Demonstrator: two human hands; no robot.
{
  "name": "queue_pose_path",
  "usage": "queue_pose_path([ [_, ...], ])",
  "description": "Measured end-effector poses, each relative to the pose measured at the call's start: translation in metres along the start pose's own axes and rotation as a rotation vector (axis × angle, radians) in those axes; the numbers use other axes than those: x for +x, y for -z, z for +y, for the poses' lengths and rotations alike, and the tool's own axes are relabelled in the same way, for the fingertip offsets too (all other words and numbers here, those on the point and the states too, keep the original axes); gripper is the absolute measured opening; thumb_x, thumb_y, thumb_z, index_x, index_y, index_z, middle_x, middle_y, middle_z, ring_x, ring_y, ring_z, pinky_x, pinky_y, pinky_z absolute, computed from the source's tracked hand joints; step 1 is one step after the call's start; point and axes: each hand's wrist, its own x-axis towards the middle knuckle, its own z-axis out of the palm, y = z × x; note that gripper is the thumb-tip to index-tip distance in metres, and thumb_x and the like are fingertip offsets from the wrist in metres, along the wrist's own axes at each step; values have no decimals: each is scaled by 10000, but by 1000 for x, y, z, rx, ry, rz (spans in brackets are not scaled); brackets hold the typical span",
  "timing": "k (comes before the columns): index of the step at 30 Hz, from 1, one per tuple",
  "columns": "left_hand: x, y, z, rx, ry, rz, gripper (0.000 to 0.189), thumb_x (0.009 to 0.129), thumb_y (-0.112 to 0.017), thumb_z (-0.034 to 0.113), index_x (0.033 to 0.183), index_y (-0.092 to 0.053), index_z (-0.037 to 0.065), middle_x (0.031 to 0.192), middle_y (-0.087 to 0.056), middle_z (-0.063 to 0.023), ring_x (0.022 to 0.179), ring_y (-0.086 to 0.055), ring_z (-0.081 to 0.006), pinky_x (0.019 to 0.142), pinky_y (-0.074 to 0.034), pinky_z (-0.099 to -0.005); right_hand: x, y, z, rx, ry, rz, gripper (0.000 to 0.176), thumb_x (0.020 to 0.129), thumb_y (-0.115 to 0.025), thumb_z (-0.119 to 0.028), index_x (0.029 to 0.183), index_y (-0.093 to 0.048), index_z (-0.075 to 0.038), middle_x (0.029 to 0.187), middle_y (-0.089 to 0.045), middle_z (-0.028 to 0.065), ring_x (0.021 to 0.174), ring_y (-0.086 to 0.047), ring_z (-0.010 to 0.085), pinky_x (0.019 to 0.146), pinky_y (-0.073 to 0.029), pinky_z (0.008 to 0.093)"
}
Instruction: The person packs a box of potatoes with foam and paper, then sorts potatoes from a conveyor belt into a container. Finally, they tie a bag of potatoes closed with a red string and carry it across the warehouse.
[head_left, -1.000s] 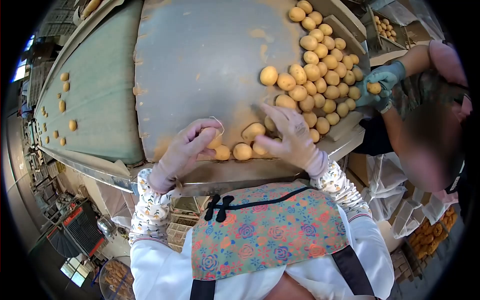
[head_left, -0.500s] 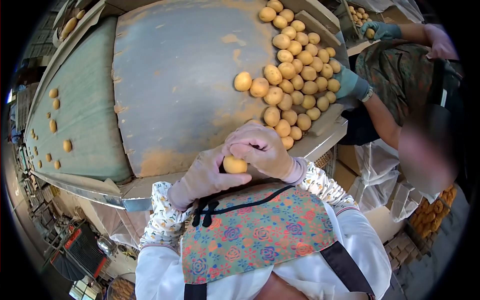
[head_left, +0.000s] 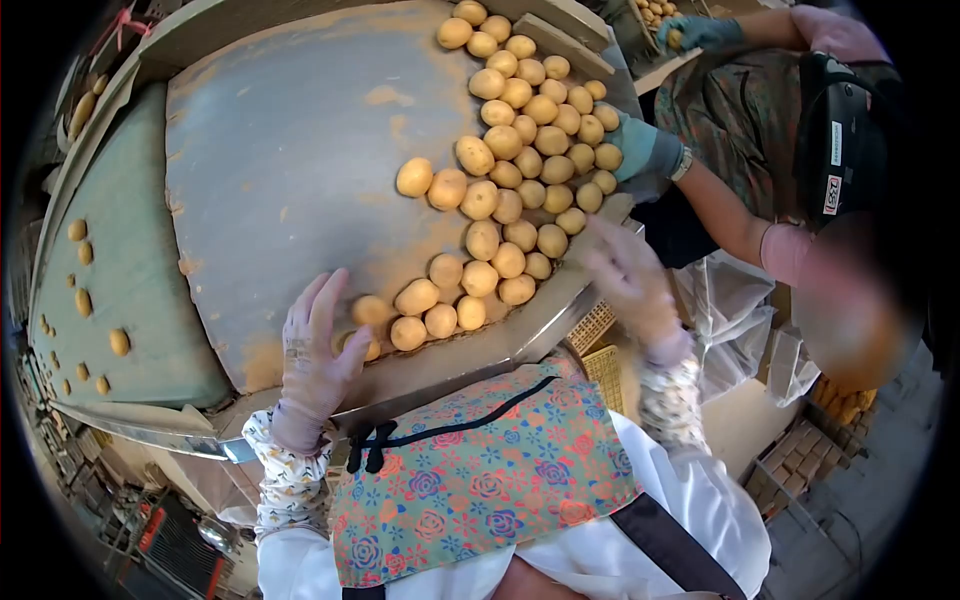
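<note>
My left hand (head_left: pixel 322 345), in a pale, dirt-smudged glove, is over the near edge of the grey sorting surface (head_left: pixel 290 170). Its fingers point up and apart, and the thumb is beside a slightly blurred potato (head_left: pixel 372 310). Another potato (head_left: pixel 371 347) is partly hidden behind the thumb. My right hand (head_left: pixel 630 280), gloved alike, is at the right rim of the surface, smeared by motion; whether it holds anything does not show. Between my hands, round yellow-brown potatoes (head_left: pixel 480 278) lie in a loose bunch that runs up along the right side.
A co-worker's gloved hand (head_left: pixel 632 145) touches the potatoes at the right; their other hand (head_left: pixel 690 35) holds a potato at the top right. Left of the grey surface, a green belt (head_left: pixel 125 280) carries scattered potatoes. Yellow baskets (head_left: pixel 603 375) stand under the metal rim (head_left: pixel 540 325).
My hands were together around one potato; now they are apart, left hand to the left, right hand to the right. More potatoes show along the near edge. The view has shifted right.
</note>
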Motion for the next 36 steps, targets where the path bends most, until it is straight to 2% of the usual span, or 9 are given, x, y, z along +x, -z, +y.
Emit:
queue_pose_path([
  [2,-2,-2,-3,120,-37,36,614,818,-690,199,1373,-463,67,1262,-553,-162,1153,-529,-323,993,-408,-438,17,-56,-2,-152,3,33,667,852,-623,-454,1348,-455,-41,1363,-453,266,1292,-391,437,1073,-293,539],
  [4,-4,3,-8,22,137,-37,567,822,-693,211,1334,-495,67,1118,-613,-147,1014,-589,-306,897,-458,-427,25,-71,-61,-462,-88,-459,802,814,-637,-529,1400,-413,-28,1358,-450,254,1299,-359,465,1066,-272,579],
  [6,-12,-1,-12,-56,279,-89,518,827,-694,227,1290,-527,66,976,-646,-132,882,-624,-293,804,-490,-414,9,-98,-69,-131,360,-65,739,774,-664,-533,1272,-507,-11,1242,-502,228,1207,-433,412,985,-333,554],
  [8,-15,-9,-18,-112,357,-125,468,834,-693,249,1242,-559,64,836,-654,-117,757,-633,-285,714,-506,-401,27,-89,-61,150,327,-270,576,790,-673,-420,1196,-564,-26,1146,-549,189,1113,-491,355,918,-377,494],
  [11,-12,-10,-15,-93,261,-114,435,839,-688,274,1202,-582,60,798,-649,-127,746,-633,-296,694,-510,-393,69,-86,-49,-101,307,33,356,819,-652,-297,1111,-613,-98,958,-590,96,906,-552,292,789,-432,423],
  [19,-3,-4,-9,-307,240,16,456,849,-687,200,1254,-553,39,891,-671,-130,792,-648,-255,742,-517,-365,142,-108,-83,-212,-51,-246,483,766,-708,-437,1037,-612,-49,918,-644,138,900,-610,292,766,-495,384],
  [25,6,-4,27,-810,314,13,572,894,-656,150,1396,-409,31,1108,-625,-128,955,-624,-167,855,-509,-304,115,-101,-89,209,371,116,525,604,-831,-236,1033,-574,-78,1022,-599,104,977,-561,318,838,-461,424],
  [30,29,-3,56,-1542,426,-166,634,902,-618,56,1454,-306,46,1263,-522,-96,1101,-574,-164,976,-462,-320,62,-85,-127,458,627,-68,774,622,-828,-236,1295,-491,-60,1136,-555,145,1086,-517,344,951,-412,424],
  [36,18,3,52,-1611,360,-143,629,877,-620,43,1436,-338,94,1275,-544,-113,1096,-579,-206,1029,-438,-372,46,-93,-58,-157,376,-12,767,710,-770,-321,1360,-458,-58,1378,-438,191,1262,-420,359,1019,-366,458],
])
